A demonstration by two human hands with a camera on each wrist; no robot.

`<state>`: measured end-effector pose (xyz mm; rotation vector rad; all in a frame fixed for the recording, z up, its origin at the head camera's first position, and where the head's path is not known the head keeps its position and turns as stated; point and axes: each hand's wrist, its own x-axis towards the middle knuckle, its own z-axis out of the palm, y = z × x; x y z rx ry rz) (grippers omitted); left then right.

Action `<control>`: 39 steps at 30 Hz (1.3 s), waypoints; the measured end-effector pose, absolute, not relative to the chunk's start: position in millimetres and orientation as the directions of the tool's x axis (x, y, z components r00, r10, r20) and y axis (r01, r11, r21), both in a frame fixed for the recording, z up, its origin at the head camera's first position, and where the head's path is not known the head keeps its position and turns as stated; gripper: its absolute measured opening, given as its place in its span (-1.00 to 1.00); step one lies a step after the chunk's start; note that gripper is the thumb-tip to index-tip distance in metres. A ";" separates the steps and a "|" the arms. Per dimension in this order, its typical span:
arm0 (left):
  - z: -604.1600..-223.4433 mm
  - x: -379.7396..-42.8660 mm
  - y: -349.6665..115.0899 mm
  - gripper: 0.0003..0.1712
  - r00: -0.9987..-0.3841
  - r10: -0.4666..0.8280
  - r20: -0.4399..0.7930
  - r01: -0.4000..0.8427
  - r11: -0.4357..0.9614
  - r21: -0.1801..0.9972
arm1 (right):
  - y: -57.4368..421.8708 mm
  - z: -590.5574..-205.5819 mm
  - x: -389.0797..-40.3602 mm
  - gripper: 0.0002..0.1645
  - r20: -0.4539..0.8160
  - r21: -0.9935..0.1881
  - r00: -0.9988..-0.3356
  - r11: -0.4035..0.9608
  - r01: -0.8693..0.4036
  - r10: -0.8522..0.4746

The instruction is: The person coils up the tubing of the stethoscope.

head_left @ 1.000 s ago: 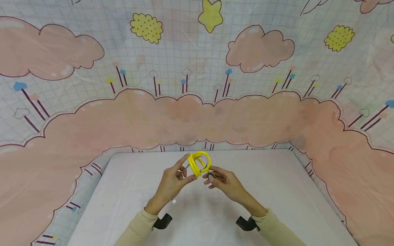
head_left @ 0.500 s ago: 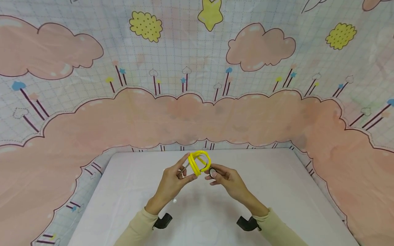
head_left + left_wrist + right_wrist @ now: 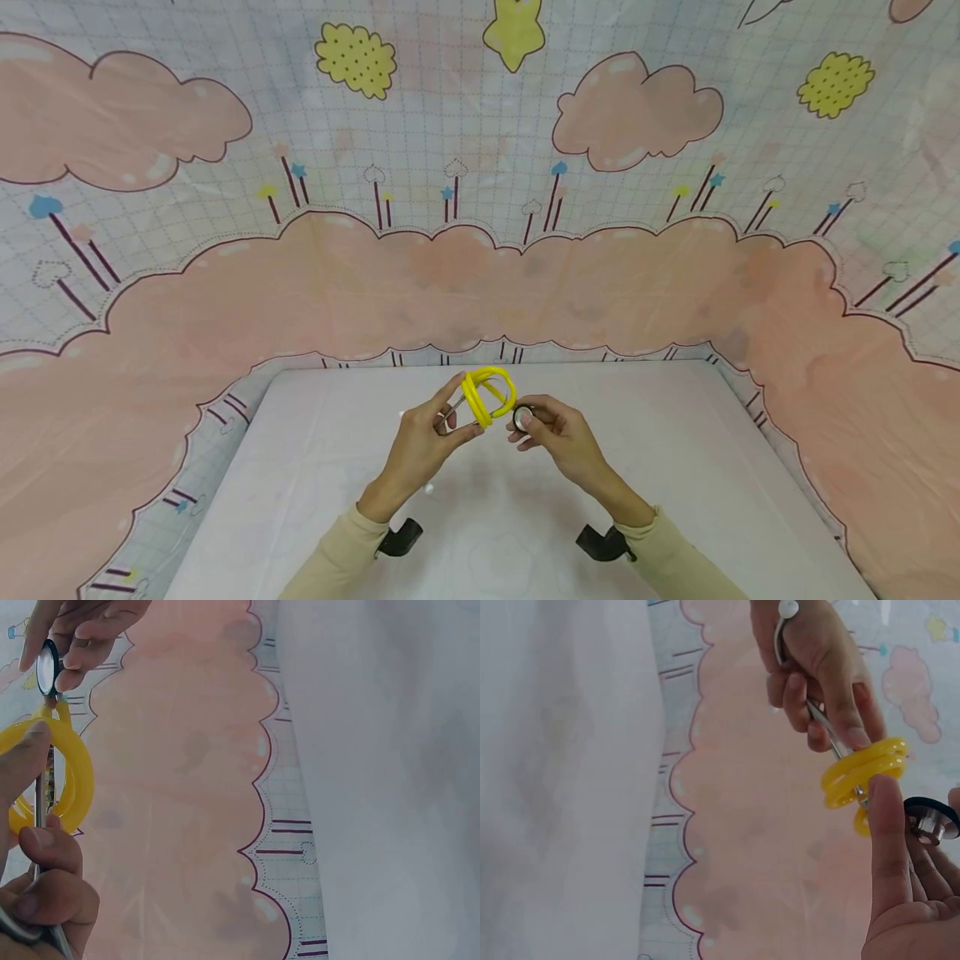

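Observation:
My left hand (image 3: 422,442) holds a stethoscope in the air, its thumb and fingers around the coiled yellow tubing (image 3: 474,402) and the metal ear tubes (image 3: 819,714). One white ear tip (image 3: 788,608) sticks out past that hand in the right wrist view. The round chest piece (image 3: 522,417), with a pale face and a dark rim, sits between the thumb and fingers of my right hand (image 3: 562,437). It lies just right of the coil. In the left wrist view, the chest piece (image 3: 47,669) joins the end of the yellow tubing (image 3: 79,776).
A white table (image 3: 315,467) lies beneath both hands. Behind it hangs a cloth (image 3: 420,283) printed with clouds and stars. Black mounts, one on the left wrist (image 3: 400,537) and one on the right (image 3: 602,543), stick out inward from the sleeves.
My right hand has shifted slightly right with the chest piece, whose pale face has turned more into the head view. The left hand and the coil have hardly moved.

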<state>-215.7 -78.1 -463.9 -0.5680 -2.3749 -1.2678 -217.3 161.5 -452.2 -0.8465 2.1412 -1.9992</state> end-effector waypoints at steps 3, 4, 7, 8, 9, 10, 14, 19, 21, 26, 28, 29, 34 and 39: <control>-464.2 -216.0 -77.5 -0.13 -0.849 0.162 0.503 0.508 0.513 0.692 | 160.9 -452.6 -217.1 -0.65 0.300 -0.946 -0.835 -0.036 -0.321 -0.462; -464.3 -216.0 -77.3 -0.13 -0.851 0.160 0.501 0.505 0.514 0.694 | 160.8 -453.1 -217.1 -0.65 0.305 -0.945 -0.829 -0.044 -0.323 -0.469; -465.1 -216.7 -77.3 -0.13 -0.851 0.157 0.502 0.503 0.520 0.690 | 161.9 -456.0 -217.7 -0.62 0.331 -0.937 -0.801 -0.072 -0.342 -0.498; -465.4 -217.0 -77.4 -0.13 -0.850 0.155 0.503 0.503 0.522 0.689 | 162.7 -457.1 -218.1 -0.60 0.346 -0.931 -0.788 -0.083 -0.355 -0.510; -465.8 -217.4 -77.7 -0.13 -0.849 0.153 0.506 0.504 0.524 0.687 | 163.6 -458.1 -218.5 -0.58 0.363 -0.924 -0.771 -0.098 -0.368 -0.523; -466.0 -217.7 -78.0 -0.13 -0.848 0.151 0.507 0.504 0.524 0.687 | 164.5 -459.0 -218.9 -0.56 0.376 -0.919 -0.757 -0.110 -0.379 -0.535; -467.0 -218.6 -79.5 -0.13 -0.849 0.148 0.507 0.503 0.519 0.692 | 166.5 -460.1 -220.0 -0.53 0.396 -0.910 -0.726 -0.135 -0.392 -0.562; -467.2 -217.8 -79.9 -0.11 -0.859 0.156 0.488 0.494 0.505 0.708 | 165.5 -459.5 -219.9 -0.56 0.391 -0.912 -0.735 -0.124 -0.391 -0.553; -467.1 -217.5 -79.9 -0.11 -0.862 0.158 0.482 0.490 0.505 0.711 | 164.8 -460.0 -219.9 -0.57 0.392 -0.912 -0.739 -0.128 -0.389 -0.548; -466.1 -217.1 -79.4 -0.11 -0.857 0.165 0.488 0.499 0.500 0.707 | 162.5 -461.0 -219.2 -0.55 0.383 -0.917 -0.761 -0.116 -0.382 -0.524; -465.7 -216.8 -79.1 -0.11 -0.852 0.172 0.494 0.508 0.498 0.703 | 161.8 -461.6 -219.2 -0.55 0.396 -0.908 -0.760 -0.098 -0.407 -0.514; -465.6 -216.7 -79.0 -0.12 -0.850 0.176 0.496 0.512 0.496 0.701 | 161.5 -462.1 -219.4 -0.55 0.404 -0.903 -0.760 -0.087 -0.422 -0.509; -464.9 -215.9 -78.2 -0.12 -0.849 0.177 0.498 0.515 0.491 0.703 | 160.6 -463.6 -220.3 -0.61 0.431 -0.885 -0.762 -0.061 -0.462 -0.483; -464.9 -215.5 -77.5 -0.13 -0.854 0.174 0.490 0.507 0.491 0.709 | 160.5 -464.2 -220.5 -0.60 0.442 -0.883 -0.775 -0.068 -0.464 -0.451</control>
